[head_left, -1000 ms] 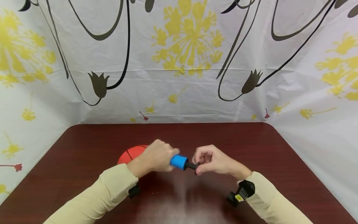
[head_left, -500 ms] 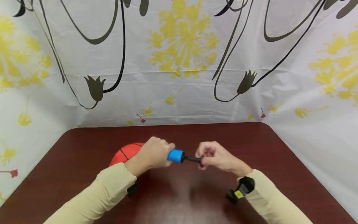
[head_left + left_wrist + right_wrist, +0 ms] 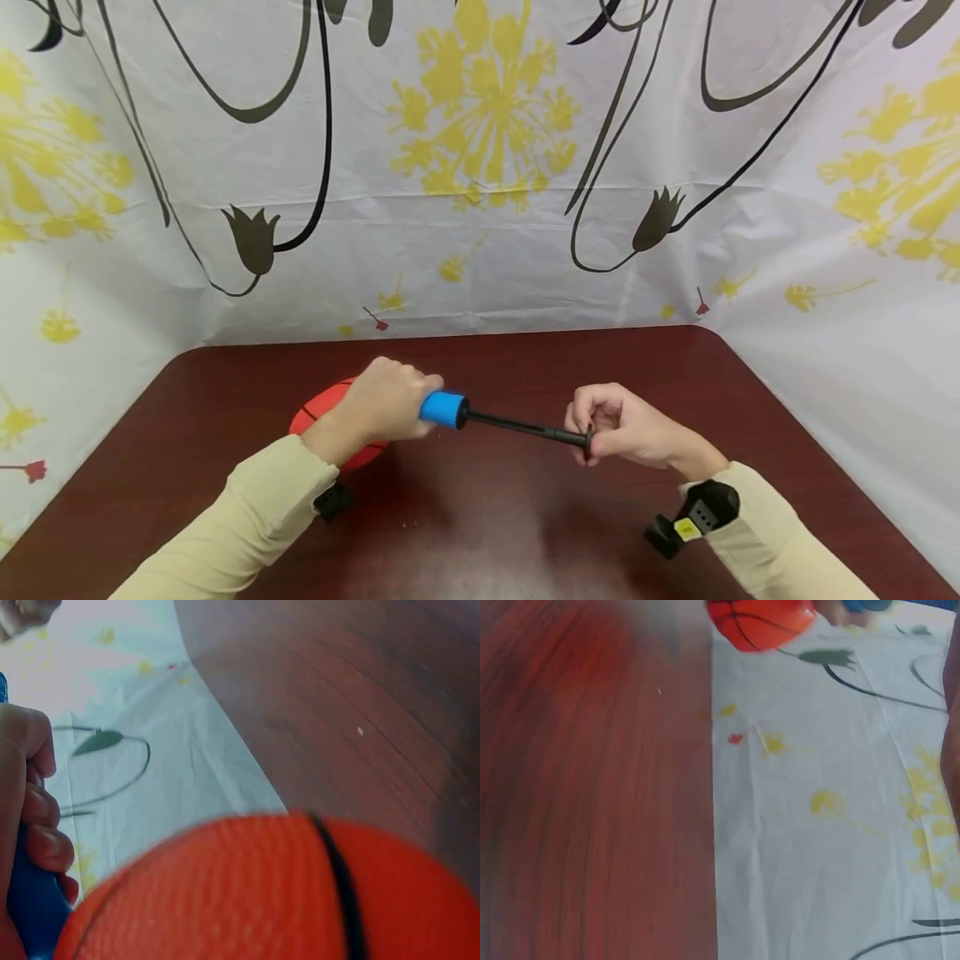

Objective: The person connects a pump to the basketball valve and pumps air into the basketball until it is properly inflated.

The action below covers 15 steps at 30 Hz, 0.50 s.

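My left hand [image 3: 384,402] grips the blue barrel [image 3: 444,409] of a hand pump; in the left wrist view its fingers [image 3: 41,810] curl round that barrel. A thin black pump rod [image 3: 510,425] extends a long way out of the barrel toward the right. At the rod's end, my right hand [image 3: 633,429] pinches the black pump handle [image 3: 588,442] between thumb and fingers. An orange-red basketball [image 3: 313,410] with black lines sits behind the left hand, partly covered by it. In the left wrist view the ball [image 3: 247,892] overlaps the lower end of the barrel.
Below both hands lies a dark red-brown wooden table [image 3: 495,533]. A white cloth [image 3: 525,275] printed with yellow flowers and grey stems hangs round its back and sides. Each wrist wears a black camera, such as the right wrist's camera [image 3: 693,517].
The hands have drawn apart, the right one moving right with the handle and the left one moving left. Much more of the black rod shows. The ball has shifted slightly left.
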### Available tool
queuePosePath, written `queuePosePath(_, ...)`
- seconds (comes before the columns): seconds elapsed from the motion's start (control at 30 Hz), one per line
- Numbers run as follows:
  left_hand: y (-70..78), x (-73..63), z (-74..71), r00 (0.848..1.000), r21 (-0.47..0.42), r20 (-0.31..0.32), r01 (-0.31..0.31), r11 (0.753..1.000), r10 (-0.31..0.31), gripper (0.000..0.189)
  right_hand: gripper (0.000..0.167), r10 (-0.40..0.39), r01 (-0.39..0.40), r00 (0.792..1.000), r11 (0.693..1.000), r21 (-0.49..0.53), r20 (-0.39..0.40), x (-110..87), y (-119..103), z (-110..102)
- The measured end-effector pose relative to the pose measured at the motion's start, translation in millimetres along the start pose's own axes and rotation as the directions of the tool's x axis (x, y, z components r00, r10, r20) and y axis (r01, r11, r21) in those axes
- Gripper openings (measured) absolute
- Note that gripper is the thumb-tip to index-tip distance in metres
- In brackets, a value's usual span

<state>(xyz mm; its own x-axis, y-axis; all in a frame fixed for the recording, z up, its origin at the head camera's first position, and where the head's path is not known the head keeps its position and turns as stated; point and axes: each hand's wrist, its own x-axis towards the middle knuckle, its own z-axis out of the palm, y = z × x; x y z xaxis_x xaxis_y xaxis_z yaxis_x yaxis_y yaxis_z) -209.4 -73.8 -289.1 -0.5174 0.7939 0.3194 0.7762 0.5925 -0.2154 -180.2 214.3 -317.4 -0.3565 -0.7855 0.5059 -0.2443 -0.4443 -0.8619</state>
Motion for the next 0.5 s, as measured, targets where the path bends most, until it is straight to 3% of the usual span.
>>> queuePosePath(0.1,0.7,-0.8,2.4,0.999,-0.005,0.033,0.006,1.000,-0.006,0.025,0.016,0.011,-0.010,0.999,1.000,0.007,-0.035,-0.1,6,-1)
queuePosePath(0.3,12.3,11.9,-0.5,1.000,-0.006,0.014,0.001,1.000,-0.001,0.024,0.021,0.033,-0.067,0.976,0.986,-0.150,-0.217,32.2,25,10)
queuePosePath(0.4,12.5,15.5,-1.6,1.000,-0.012,0.021,-0.008,1.000,0.008,0.024,0.017,0.034,-0.080,0.972,0.978,-0.190,-0.233,40.2,26,13)
queuePosePath(0.5,9.5,14.6,-0.8,0.999,-0.015,0.044,-0.022,1.000,0.023,0.024,0.013,0.037,-0.067,0.981,0.986,-0.153,-0.190,34.4,22,10)
